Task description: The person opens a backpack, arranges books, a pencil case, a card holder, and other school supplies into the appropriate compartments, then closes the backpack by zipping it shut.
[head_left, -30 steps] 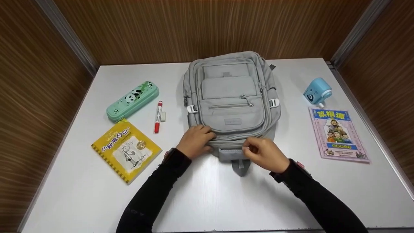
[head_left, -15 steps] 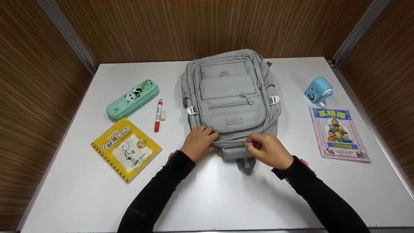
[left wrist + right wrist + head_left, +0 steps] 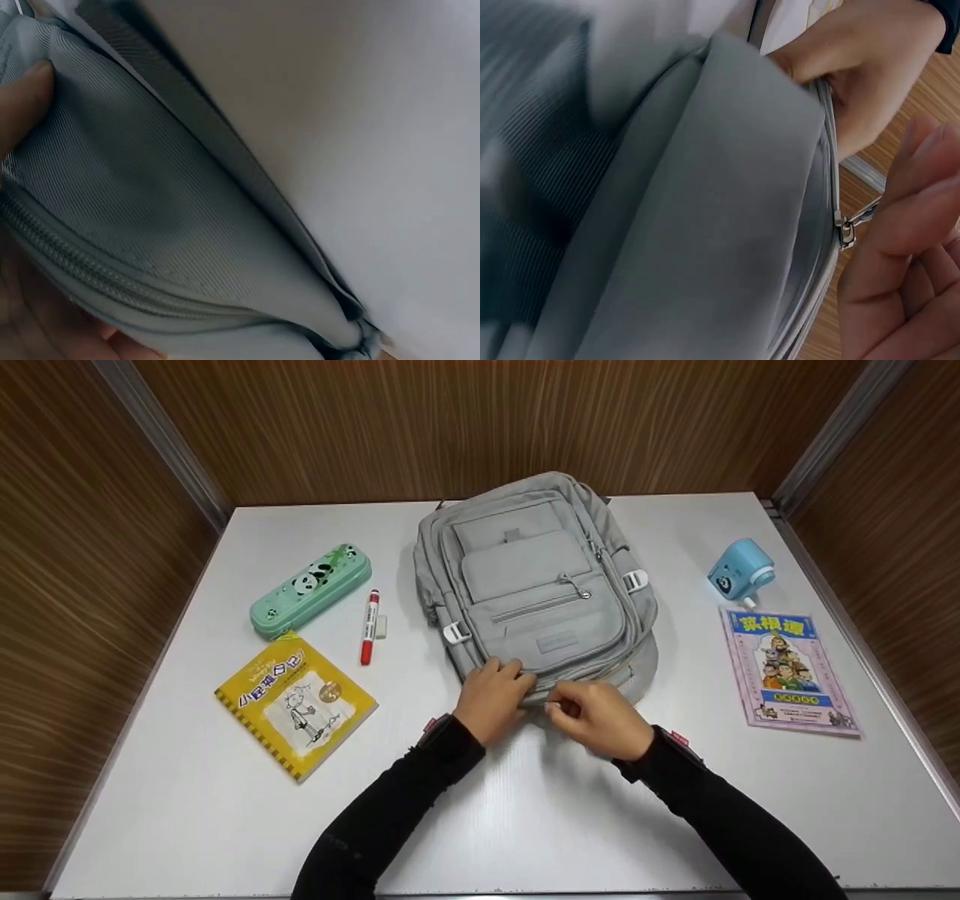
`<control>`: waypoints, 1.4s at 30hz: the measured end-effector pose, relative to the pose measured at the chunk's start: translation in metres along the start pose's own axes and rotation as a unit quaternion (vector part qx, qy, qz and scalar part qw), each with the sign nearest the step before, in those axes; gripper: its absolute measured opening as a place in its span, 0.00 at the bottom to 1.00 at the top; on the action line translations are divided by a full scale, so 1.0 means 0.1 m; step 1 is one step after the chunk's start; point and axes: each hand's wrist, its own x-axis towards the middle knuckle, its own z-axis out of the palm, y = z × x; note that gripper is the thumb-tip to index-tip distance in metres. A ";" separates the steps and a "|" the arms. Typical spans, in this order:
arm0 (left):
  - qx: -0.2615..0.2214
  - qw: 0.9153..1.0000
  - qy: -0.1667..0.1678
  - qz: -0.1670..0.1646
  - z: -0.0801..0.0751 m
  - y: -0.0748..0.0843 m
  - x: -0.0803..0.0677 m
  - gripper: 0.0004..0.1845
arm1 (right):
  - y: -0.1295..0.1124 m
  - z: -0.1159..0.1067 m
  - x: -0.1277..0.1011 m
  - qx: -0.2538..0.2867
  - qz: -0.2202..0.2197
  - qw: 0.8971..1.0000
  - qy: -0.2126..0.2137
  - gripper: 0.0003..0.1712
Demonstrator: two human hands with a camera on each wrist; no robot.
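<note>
A grey backpack (image 3: 529,562) lies front side up, turned slightly on the white table. At its lower edge, my left hand (image 3: 495,697) grips the fabric. The left wrist view shows that thumb (image 3: 26,101) on the ribbed cloth above a zipper track (image 3: 97,274), with fingers curled below. Just right of it, my right hand (image 3: 600,720) pinches a zipper pull (image 3: 866,211) at the bottom edge. Its metal slider (image 3: 845,231) shows in the right wrist view beside the fingers, which partly hide the pull.
To the left lie a green panda pencil case (image 3: 311,589), a red-and-white marker (image 3: 370,626), a small eraser (image 3: 381,627) and a yellow book (image 3: 296,705). On the right are a blue pencil sharpener (image 3: 741,570) and a pink book (image 3: 791,671). Wood-grain walls (image 3: 480,427) enclose the table.
The backpack has turned, its top shifting left and its bottom right. My left hand has moved right; the right hand went slightly right, then left, bringing the hands closer. The bottom strap has gone from sight.
</note>
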 end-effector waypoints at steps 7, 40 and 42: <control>-0.003 0.999 0.004 -0.052 0.03 0.25 0.10 0.18 | 0.03 0.07 -0.01 0.001 -0.002 1.000 -0.006 0.05; 0.006 0.995 0.084 -0.060 -0.16 -1.10 0.08 0.21 | 0.27 -0.31 -0.27 0.050 0.039 0.998 0.028 0.08; 0.018 0.993 0.109 -0.046 -0.14 -1.11 0.11 0.18 | 0.26 -0.32 -0.26 0.047 0.041 0.998 0.032 0.08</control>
